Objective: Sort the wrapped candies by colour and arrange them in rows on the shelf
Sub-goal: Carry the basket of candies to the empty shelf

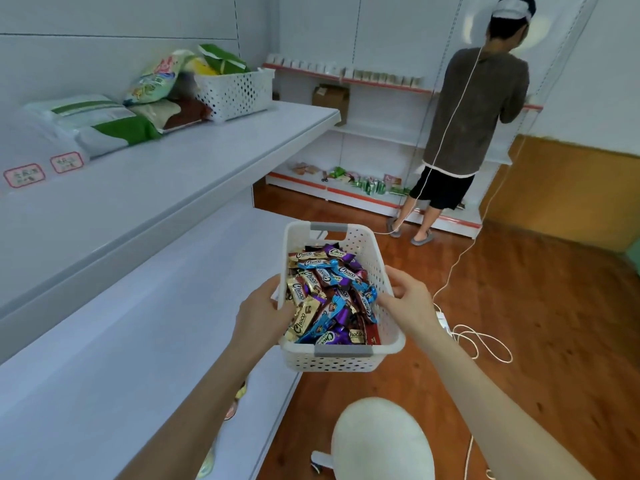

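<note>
Arms outstretched, left hand (263,308) and right hand (410,299) gripping basket (332,362) (opposite sides)

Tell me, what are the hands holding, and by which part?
The white basket of wrapped candies: the left hand grips its left rim, the right hand its right rim.

- "Choco", in white script, stands on the wrapped candies (332,299) in the white basket (343,350); it reads clearly on a gold wrapper (299,321), a blue wrapper (313,262) and a purple wrapper (336,252)
- Any smaller print on those wrappers is too small to read
- Two pink-bordered labels (24,174) on the upper shelf (207,150) carry characters too blurred to read
- The print on the pale snack bag (152,77) at the back of that shelf cannot be made out
</note>
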A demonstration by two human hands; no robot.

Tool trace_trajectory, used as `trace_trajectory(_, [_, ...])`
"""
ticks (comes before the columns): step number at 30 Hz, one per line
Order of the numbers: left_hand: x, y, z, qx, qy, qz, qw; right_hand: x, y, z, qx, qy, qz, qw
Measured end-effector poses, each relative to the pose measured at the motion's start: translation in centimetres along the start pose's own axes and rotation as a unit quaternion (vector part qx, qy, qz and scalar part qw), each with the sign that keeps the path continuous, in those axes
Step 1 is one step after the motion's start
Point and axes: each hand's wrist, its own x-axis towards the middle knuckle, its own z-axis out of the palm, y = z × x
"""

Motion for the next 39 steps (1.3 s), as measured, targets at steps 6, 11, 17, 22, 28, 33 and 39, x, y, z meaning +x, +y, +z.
trace_trajectory(6, [4.6, -1.0, 0.7, -0.005, 0.003, -0.015, 1.000, 4.9, 0.9, 1.7, 0.003, -0.007, 0.013, 1.000])
trace_trajectory(11, [9.8, -2.4, 1.0, -0.001, -0.001, -0.023, 1.000, 9.3, 1.6, 3.9, -0.001, -0.004, 0.010, 1.000])
trace_trajectory(17, [15.3, -3.4, 1.3, 0.006, -0.009, -0.019, 1.000, 13.5, 2.0, 5.8, 0.001, 0.011, 0.009, 1.000])
trace_trajectory(22, [18.1, -3.5, 1.4, 0.005, -0.018, -0.026, 0.999, 15.9, 2.1, 6.4, -0.001, 0.016, 0.014, 1.000])
trace_trajectory(28, [21.2, -3.5, 1.2, -0.004, -0.011, -0.032, 0.999, 19.1, 1.6, 7.2, -0.003, 0.013, 0.011, 1.000])
trace_trajectory(33, [24.2, -3.3, 1.8, -0.018, -0.005, -0.053, 0.998, 23.0, 1.8, 7.7, -0.016, 0.000, 0.018, 1.000])
trace_trajectory(39, [29.7, -2.7, 3.8, -0.058, 0.018, -0.085, 0.995, 30.1, 2.4, 7.8, -0.015, -0.030, -0.006, 0.999])
